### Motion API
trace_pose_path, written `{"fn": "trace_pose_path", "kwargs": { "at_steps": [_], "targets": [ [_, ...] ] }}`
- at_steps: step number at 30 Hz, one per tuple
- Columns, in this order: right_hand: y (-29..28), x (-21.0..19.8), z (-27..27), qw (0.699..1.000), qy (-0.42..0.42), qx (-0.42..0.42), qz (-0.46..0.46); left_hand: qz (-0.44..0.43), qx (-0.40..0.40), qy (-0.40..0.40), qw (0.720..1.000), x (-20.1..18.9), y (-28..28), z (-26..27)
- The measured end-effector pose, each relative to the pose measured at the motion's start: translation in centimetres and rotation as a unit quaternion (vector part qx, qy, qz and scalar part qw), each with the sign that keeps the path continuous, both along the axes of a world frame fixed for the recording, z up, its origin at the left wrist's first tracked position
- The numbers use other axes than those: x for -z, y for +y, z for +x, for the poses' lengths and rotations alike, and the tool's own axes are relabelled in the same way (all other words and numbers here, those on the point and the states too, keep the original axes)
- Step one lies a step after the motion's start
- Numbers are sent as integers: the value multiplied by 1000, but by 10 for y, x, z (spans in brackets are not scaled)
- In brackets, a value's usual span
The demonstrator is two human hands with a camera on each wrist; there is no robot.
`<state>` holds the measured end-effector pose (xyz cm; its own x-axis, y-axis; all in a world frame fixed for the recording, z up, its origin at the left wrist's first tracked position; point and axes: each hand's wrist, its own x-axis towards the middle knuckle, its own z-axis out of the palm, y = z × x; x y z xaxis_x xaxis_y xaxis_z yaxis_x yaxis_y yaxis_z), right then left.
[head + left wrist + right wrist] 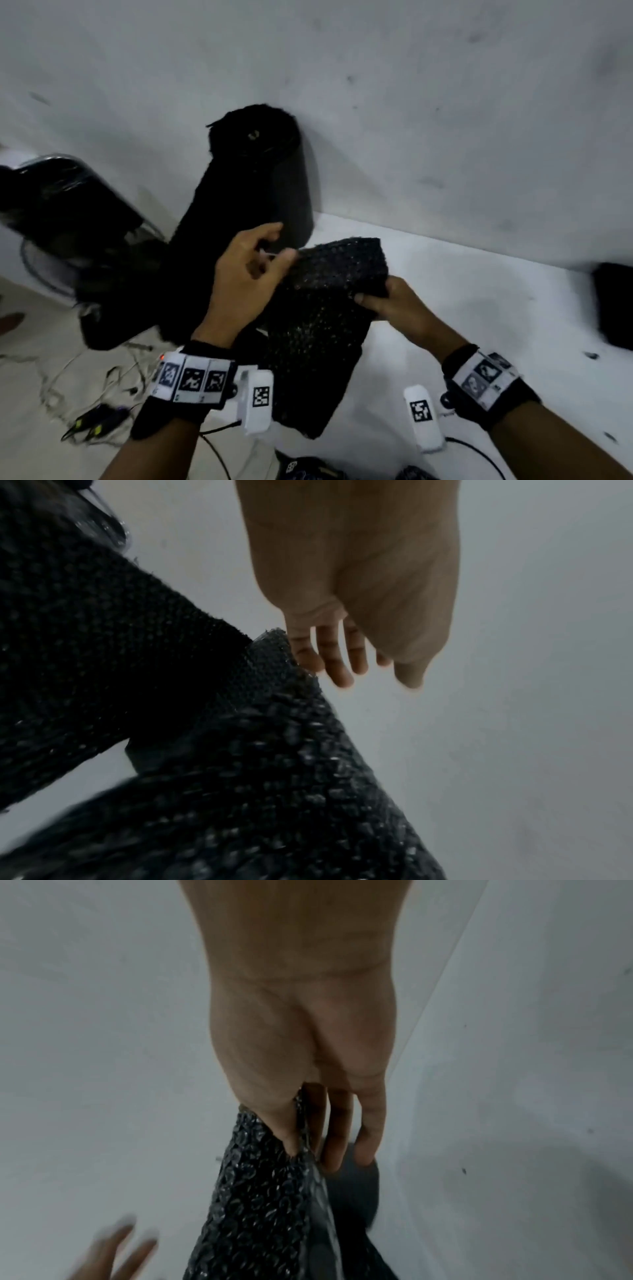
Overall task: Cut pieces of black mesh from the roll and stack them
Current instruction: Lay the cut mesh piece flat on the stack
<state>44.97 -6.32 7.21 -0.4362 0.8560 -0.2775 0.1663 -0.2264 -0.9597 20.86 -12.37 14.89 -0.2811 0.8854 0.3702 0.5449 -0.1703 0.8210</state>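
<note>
A black mesh roll [246,192] stands on end against the white wall. In front of it a cut, folded piece of black mesh [329,308] is held up above the floor. My right hand [373,301] pinches its right edge between thumb and fingers [339,1139], with the mesh piece [253,1204] hanging below. My left hand [270,253] is at the piece's upper left corner, its fingers [342,669] loose and spread beside the mesh piece [274,791], gripping nothing. The roll [85,656] lies behind it.
A second roll wrapped in shiny plastic [61,205] leans at the left. Scissors with yellow-green grips [92,421] and loose cables [113,377] lie on the floor at lower left. A dark object [613,305] sits at the right edge by the wall.
</note>
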Motion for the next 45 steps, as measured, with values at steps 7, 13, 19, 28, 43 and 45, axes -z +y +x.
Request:
{"fn": "trace_pose_path", "kwargs": {
  "at_steps": [7, 13, 19, 28, 43, 45],
  "targets": [
    [17, -40, 120, 996, 45, 73, -13, -195, 76, -89, 974, 44, 10, 59],
    [11, -54, 165, 988, 81, 131, -23, -254, 210, -96, 939, 53, 36, 124],
    [-15, -28, 192, 980, 54, 189, -26, -269, 198, -187, 924, 51, 38, 154],
    [-23, -31, 211, 969, 10, 221, 107, -205, 194, -195, 939, 40, 38, 147],
    [-6, -64, 214, 980, -68, 140, 127, -211, 224, -68, 949, 10, 49, 158],
    [-3, -69, 208, 986, -30, 146, 79, -235, 226, -102, 940, 10, 56, 165]
  ]
}}
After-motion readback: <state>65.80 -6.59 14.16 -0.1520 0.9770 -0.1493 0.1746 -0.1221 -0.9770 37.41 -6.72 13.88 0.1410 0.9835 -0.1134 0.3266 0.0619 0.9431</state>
